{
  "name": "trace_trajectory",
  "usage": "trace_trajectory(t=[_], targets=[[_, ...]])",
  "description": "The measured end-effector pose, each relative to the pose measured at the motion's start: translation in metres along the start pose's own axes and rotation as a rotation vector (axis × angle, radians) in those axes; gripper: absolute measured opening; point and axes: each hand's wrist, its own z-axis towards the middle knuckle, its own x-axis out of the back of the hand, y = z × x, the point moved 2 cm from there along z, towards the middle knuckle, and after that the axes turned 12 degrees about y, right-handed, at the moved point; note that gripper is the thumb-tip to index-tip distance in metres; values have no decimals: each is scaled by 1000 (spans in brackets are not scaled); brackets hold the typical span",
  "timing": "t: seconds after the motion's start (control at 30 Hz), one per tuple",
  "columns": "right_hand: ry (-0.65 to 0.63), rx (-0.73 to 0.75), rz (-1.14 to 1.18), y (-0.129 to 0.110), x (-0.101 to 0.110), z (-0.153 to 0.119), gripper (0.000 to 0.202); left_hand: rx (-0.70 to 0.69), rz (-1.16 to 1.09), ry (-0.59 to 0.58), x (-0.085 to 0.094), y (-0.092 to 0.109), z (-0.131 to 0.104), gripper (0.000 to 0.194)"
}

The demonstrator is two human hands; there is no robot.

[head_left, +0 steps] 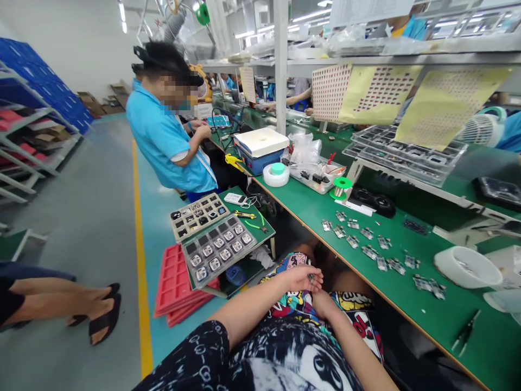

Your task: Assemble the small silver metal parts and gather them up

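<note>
Above my lap, my left hand is palm up with its fingers curled round a small metallic part. My right hand rests just below and against it, its fingers mostly hidden, so its grip cannot be made out. Several small metal and circuit parts lie spread on the green workbench to the right. Dark tweezers lie near the bench's right front.
A side table holds a clear tray of parts, a beige tray, pliers and a white device. Red trays are stacked beside it. A co-worker stands ahead; a white bowl sits right.
</note>
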Motion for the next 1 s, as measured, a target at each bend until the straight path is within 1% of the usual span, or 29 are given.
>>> trace_trajectory(t=[0.13, 0.27, 0.43, 0.57, 0.83, 1.0], targets=[[-34, -12, -30, -2, 3, 0, 31, -14, -22, 15, 4, 1, 4, 24], [-43, -21, -24, -5, 4, 0, 31, -1, -41, 14, 6, 2, 9, 27], [-24, -34, 47, -10, 7, 3, 31, -26, -56, 7, 14, 3, 3, 33], [-33, -68, 93, -9, 10, 1, 31, -55, -88, 13, 19, 7, 0, 30], [-36, -139, 119, 10, 1, -16, 36, -17, -60, -29, 5, -5, 6, 26], [-29, -142, 113, 14, -6, -15, 33, -26, -59, -5, 5, -1, 1, 29]])
